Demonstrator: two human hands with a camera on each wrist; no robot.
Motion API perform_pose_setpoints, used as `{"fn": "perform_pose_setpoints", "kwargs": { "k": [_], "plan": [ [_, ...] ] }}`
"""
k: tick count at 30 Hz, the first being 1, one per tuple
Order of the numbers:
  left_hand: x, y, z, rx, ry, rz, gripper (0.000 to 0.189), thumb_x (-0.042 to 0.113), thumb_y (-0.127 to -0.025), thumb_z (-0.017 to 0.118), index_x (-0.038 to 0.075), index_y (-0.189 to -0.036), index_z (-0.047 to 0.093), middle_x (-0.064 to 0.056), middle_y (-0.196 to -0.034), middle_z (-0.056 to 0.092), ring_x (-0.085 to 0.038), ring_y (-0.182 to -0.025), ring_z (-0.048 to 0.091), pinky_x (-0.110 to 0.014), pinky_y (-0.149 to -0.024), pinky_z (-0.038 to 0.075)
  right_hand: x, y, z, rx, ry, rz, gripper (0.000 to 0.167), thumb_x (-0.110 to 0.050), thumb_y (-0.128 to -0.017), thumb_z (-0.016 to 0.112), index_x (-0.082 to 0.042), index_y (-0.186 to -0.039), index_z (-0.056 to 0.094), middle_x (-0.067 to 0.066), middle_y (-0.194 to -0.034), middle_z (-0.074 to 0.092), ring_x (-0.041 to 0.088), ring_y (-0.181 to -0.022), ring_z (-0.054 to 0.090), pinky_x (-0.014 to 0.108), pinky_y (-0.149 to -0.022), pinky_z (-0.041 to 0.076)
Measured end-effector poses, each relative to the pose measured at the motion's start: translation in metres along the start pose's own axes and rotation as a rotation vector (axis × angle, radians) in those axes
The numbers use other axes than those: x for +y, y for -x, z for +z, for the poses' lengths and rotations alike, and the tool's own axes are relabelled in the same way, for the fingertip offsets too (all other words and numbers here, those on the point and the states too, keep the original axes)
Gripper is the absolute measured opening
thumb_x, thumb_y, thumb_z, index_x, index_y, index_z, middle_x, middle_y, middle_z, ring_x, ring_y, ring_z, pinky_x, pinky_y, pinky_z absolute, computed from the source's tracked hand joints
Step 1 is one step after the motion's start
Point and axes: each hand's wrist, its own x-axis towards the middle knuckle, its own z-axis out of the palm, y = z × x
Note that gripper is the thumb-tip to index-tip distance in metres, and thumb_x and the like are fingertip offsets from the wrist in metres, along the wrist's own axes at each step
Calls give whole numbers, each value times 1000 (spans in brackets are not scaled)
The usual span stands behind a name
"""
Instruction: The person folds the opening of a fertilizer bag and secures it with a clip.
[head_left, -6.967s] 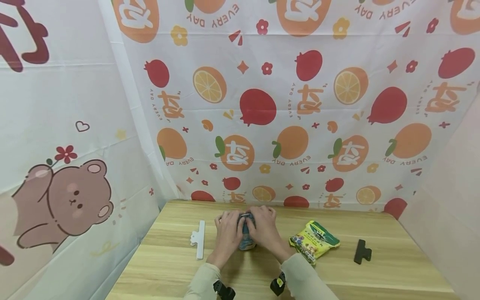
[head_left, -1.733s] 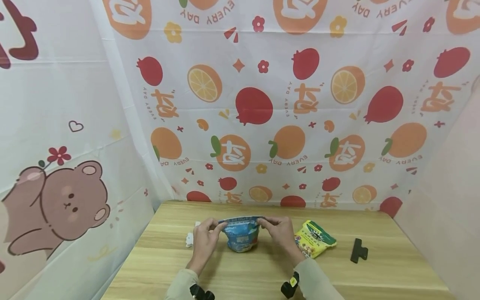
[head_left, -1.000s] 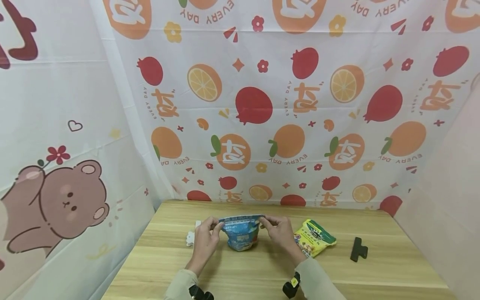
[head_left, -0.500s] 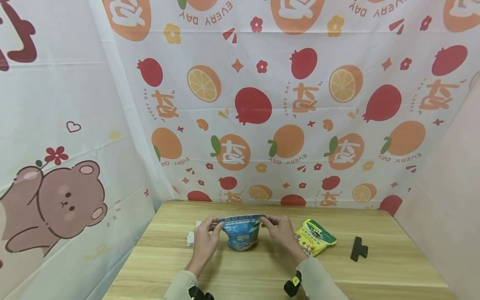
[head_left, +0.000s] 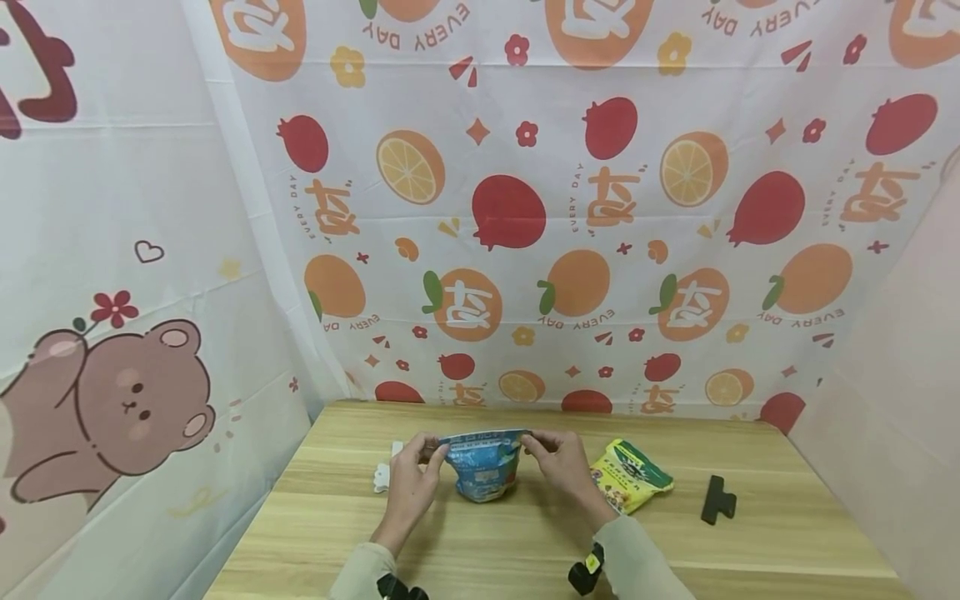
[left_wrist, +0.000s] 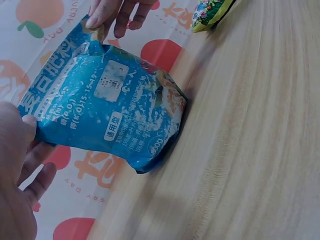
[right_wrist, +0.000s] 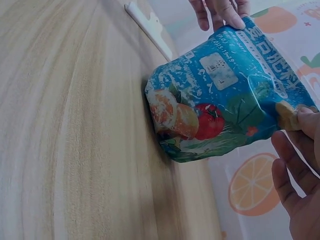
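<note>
A blue fertilizer bag (head_left: pixel 483 473) stands upright on the wooden table, its top edge stretched flat between my two hands. My left hand (head_left: pixel 411 483) pinches the top left corner between thumb and fingers. At the other corner, my right hand (head_left: pixel 564 471) does the same. Printed lettering and a barcode label show on the bag (left_wrist: pixel 107 100) in the left wrist view. From the right wrist view, pictures of a tomato and orange fruit appear on the bag's side (right_wrist: pixel 215 100). Whether the bag's mouth is sealed, I cannot tell.
A yellow-and-green packet (head_left: pixel 632 477) lies right of the bag, partly behind my right hand. Farther right is a black clip (head_left: pixel 718 500). A white clip (head_left: pixel 382 477) lies behind my left hand, partly hidden. A printed cloth (head_left: pixel 517 292) hangs behind the table (head_left: pixel 780 467).
Seven seconds ago both hands were close together around the bag's top. They have since spread apart, drawing the top edge out flat. In the last second hardly anything has moved.
</note>
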Motion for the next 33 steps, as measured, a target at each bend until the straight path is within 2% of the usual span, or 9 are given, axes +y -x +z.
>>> {"fn": "perform_pose_setpoints", "kwargs": {
  "k": [4, 6, 9, 14, 20, 26, 33],
  "plan": [
    [6, -1, 0, -32, 1, 0, 19, 8, -94, 71, 12, -112, 67, -7, -102, 75, -17, -83, 73, -33, -77, 59, -1, 0, -1, -8, 22, -17, 15, -26, -95, 72, -15, -97, 82, 11, -87, 79, 16, -79, 71, 21, -66, 53],
    [9, -2, 1, -43, -28, 29, 23, 8, -93, 72, 12, -116, 67, -8, -108, 74, -18, -87, 72, -39, -80, 60, -2, 0, -3, -19, 50, -34, 14, -25, -96, 71, -15, -97, 81, 11, -90, 79, 13, -80, 70, 22, -69, 55],
    [13, -4, 4, -55, -113, 112, 25, 10, -92, 73, 12, -116, 67, -8, -112, 74, -21, -95, 71, -45, -84, 59, -6, -1, -5, -43, 103, -86, 13, -25, -97, 70, -16, -97, 80, 8, -91, 79, 10, -82, 70, 23, -72, 56],
    [19, -8, 9, -51, -248, 289, 22, 13, -91, 76, 11, -112, 70, -7, -108, 74, -26, -105, 69, -47, -91, 55, -12, -4, -7, -101, 189, -170, 17, -31, -99, 66, -18, -98, 77, -3, -90, 76, 12, -85, 68, 23, -71, 56],
    [29, -11, 15, -55, -332, 408, 17, 15, -90, 77, 14, -105, 72, -2, -102, 75, -23, -97, 68, -48, -88, 50, -18, -6, -8, -141, 297, -235, 13, -27, -99, 66, -17, -100, 75, -3, -91, 74, 12, -82, 66, 20, -68, 54],
    [37, -13, 26, -56, -370, 518, 15, 17, -89, 78, 14, -103, 72, -1, -97, 75, -23, -93, 67, -44, -84, 47, -24, -8, -10, -127, 391, -341, 11, -22, -98, 69, -15, -101, 76, -2, -92, 75, 5, -79, 63, 20, -67, 54],
    [49, -18, 41, -99, -453, 661, 14, 19, -91, 77, 17, -103, 71, 2, -96, 74, -17, -89, 66, -38, -78, 46, -29, -9, -17, -112, 509, -441, 11, -23, -95, 71, -16, -97, 79, -7, -77, 61, -1, -62, 42, 16, -56, 38]
  ]
}}
